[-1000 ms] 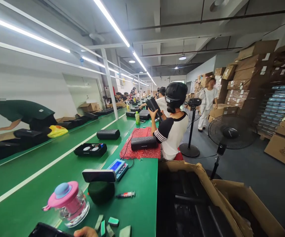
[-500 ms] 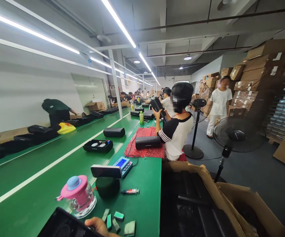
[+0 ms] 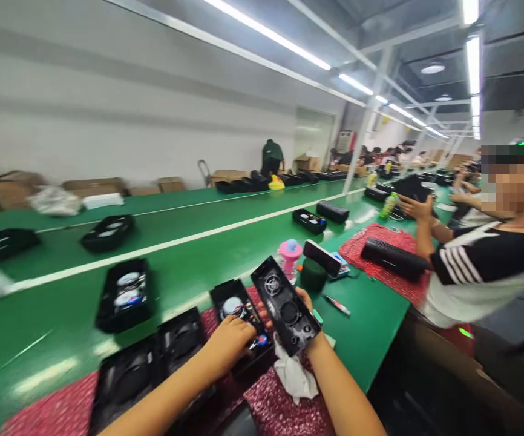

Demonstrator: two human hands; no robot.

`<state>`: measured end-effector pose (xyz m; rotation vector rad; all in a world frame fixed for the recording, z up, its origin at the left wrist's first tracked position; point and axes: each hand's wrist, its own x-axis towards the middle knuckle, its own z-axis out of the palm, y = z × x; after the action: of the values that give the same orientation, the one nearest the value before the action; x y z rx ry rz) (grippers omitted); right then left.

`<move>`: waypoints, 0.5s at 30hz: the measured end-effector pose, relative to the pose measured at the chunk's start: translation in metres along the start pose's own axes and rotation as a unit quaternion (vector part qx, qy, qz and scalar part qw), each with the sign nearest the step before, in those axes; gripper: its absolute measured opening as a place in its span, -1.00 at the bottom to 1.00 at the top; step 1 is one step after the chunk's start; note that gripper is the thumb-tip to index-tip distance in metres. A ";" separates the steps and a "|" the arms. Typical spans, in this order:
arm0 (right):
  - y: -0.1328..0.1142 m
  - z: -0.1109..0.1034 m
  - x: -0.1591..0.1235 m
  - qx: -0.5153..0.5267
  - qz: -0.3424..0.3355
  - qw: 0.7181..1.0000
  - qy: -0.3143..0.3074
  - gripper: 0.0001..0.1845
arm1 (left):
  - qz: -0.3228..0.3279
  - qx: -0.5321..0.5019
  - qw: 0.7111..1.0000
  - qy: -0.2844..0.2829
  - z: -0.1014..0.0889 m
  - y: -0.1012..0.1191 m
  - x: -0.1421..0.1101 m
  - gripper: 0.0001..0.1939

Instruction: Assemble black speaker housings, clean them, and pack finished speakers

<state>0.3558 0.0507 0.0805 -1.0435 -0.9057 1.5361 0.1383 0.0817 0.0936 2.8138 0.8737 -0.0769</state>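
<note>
My right hand [image 3: 306, 301] holds a black plastic speaker shell [image 3: 288, 307] tilted up, its inner side with round openings facing me. The thumb lies along one long edge and fingertips show at the other. My left hand [image 3: 235, 334] reaches over an open speaker housing [image 3: 219, 295] with a round driver and wires inside. Its fingers are bent together, and the tips are hidden down in the housing. A crumpled white cloth [image 3: 294, 376] lies below the shell. To the left sit two more empty black shells, one of them [image 3: 181, 339] right beside the housing.
Red bubble wrap [image 3: 57, 404] covers the near bench. A pink-lidded cup [image 3: 290, 254], a phone [image 3: 322, 257] and a syringe [image 3: 337, 304] stand or lie beyond. More speaker housings [image 3: 126, 297] rest on the green belt. A co-worker [image 3: 493, 266] sits at right.
My view has swung left and down. The shell in my hand is now raised with its inside showing. My left hand has come into view over the open housing.
</note>
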 end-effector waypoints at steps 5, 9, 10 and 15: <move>-0.022 0.017 0.013 -0.136 0.044 0.989 -0.046 -0.22 | 0.025 -0.047 0.999 0.008 -0.011 0.008 -0.041 -0.63; -0.033 0.048 0.023 -0.272 0.004 0.962 0.022 -0.36 | 0.032 -0.061 0.997 0.019 -0.009 0.005 -0.063 -0.63; -0.034 0.056 0.025 -0.309 -0.011 0.950 0.043 -0.31 | 0.029 -0.064 0.997 0.021 -0.009 0.003 -0.068 -0.62; -0.025 0.097 0.026 -0.488 -0.036 0.866 0.102 0.09 | -0.016 -0.082 0.995 0.053 -0.022 -0.010 -0.105 -0.67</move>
<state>0.2701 0.0778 0.1321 -1.8029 -1.6003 0.8167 0.0456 0.0360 0.1249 2.6713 0.9032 0.1349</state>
